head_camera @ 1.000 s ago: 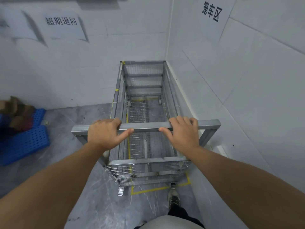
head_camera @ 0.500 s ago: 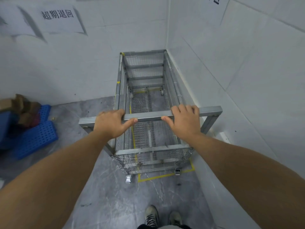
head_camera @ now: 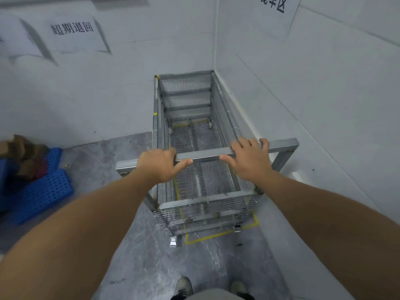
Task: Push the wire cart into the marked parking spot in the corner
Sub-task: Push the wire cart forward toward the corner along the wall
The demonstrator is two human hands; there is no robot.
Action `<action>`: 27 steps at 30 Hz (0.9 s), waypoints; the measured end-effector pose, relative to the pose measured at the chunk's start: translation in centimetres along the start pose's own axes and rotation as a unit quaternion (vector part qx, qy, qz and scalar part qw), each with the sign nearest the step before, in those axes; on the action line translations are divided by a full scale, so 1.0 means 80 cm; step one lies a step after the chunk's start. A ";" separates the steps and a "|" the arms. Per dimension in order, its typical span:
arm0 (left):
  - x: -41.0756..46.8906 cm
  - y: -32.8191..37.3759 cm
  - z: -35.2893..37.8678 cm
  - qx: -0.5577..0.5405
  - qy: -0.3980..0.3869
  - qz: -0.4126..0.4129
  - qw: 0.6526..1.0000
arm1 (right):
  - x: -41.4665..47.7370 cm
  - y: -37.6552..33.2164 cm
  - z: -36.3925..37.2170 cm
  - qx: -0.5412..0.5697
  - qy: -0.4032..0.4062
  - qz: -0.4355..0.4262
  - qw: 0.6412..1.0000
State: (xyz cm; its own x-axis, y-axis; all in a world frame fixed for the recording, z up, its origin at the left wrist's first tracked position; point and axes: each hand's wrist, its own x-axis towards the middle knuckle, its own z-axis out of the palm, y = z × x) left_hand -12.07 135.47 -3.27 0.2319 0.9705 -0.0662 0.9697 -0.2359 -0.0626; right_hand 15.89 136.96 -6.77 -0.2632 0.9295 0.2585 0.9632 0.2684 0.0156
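Observation:
A tall empty wire cart (head_camera: 186, 92) of grey metal stands in the corner, its far end against the back wall and its right side along the right wall. Yellow floor tape (head_camera: 207, 236) outlines the parking spot; the near line shows just in front of the cart, and its near left wheel (head_camera: 173, 241) sits outside the left line. My left hand (head_camera: 159, 165) is wrapped around the handle bar (head_camera: 203, 154). My right hand (head_camera: 249, 161) lies on the same bar with fingers spread over it, thumb below.
Blue perforated plastic pallets (head_camera: 41, 191) with cardboard scraps (head_camera: 23, 148) lie on the floor at the left. White walls (head_camera: 313, 105) with paper signs close the corner. My shoes (head_camera: 184, 287) stand on the grey floor behind the cart.
The cart has rolled deeper into the corner and my arms have stretched out. My right hand's fingers have loosened and spread on the bar. Both feet now stand side by side.

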 end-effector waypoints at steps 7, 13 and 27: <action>-0.001 -0.003 0.003 0.026 0.021 0.002 0.999 | -0.002 -0.001 0.009 -0.013 0.066 -0.006 0.998; 0.002 -0.004 0.003 0.016 0.006 0.005 1.000 | 0.004 -0.001 0.004 0.000 0.038 -0.047 0.998; -0.007 -0.014 0.000 -0.008 0.014 0.029 0.999 | 0.017 -0.034 0.000 0.018 0.042 -0.092 0.995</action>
State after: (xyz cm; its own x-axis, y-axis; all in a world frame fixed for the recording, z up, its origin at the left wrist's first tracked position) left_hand -13.29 135.22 -3.13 0.2896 0.9562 -0.0420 0.9556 -0.2914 -0.0443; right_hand 12.95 137.47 -6.46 -0.4277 0.8398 0.3343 0.8963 0.4419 0.0365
